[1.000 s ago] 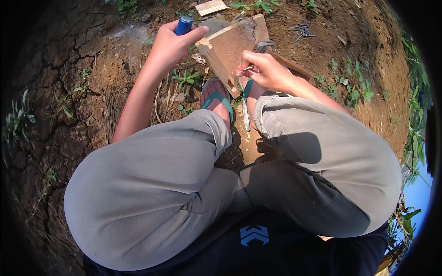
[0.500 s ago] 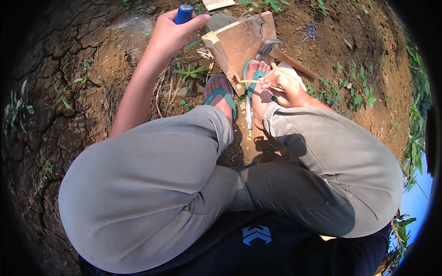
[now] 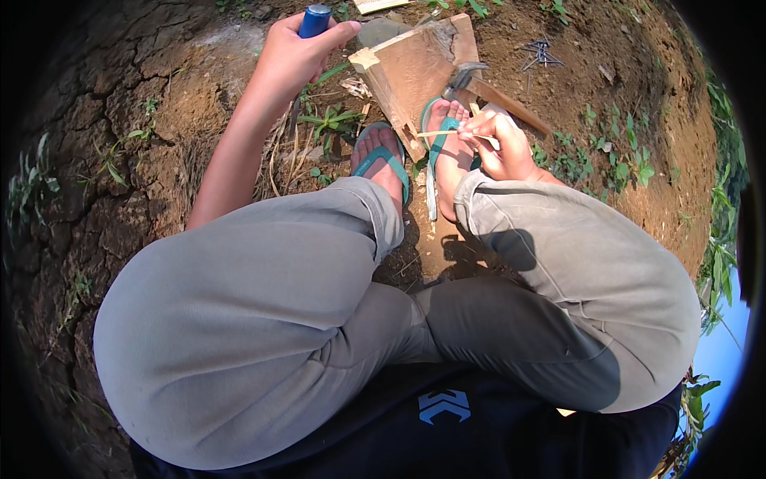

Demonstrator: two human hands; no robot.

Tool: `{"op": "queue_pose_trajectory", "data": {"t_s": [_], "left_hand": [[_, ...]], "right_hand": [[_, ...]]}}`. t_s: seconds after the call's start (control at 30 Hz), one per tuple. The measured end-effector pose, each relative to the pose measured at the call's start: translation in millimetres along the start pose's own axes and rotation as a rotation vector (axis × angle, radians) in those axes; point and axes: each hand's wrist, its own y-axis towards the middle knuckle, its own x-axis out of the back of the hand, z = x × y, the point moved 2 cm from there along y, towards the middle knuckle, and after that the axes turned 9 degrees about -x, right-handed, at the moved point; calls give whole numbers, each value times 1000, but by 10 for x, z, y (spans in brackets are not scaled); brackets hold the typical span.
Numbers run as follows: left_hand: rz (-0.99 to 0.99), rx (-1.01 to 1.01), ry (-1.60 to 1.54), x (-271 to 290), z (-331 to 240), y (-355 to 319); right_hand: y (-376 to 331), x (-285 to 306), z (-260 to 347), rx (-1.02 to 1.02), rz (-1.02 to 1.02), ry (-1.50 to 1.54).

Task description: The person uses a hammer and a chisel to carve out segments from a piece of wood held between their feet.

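Bare cracked soil underfoot: left hand [image 3: 291,56] fingers clamp a blue handle [image 3: 313,20], right hand [image 3: 499,144] fingers pinch a thin stick [image 3: 443,132].

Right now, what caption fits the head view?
Squatting on bare soil, left hand grips a blue handle; right hand holds a thin stick.

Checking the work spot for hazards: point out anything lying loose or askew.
Loose nails lie scattered on bare dirt beyond the wooden board, near the sandalled right foot. A hammer rests tilted on the board's edge.
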Motion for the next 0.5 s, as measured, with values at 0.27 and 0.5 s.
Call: {"op": "queue_pose_trajectory", "data": {"t_s": [0.27,0.5], "left_hand": [[26,-53,-45,-7,17,20],[-1,-75,-43,-30,-68,5]], "right_hand": [[503,393,469,165,248,-529],[765,-462,735,239,869,-1450]]}}
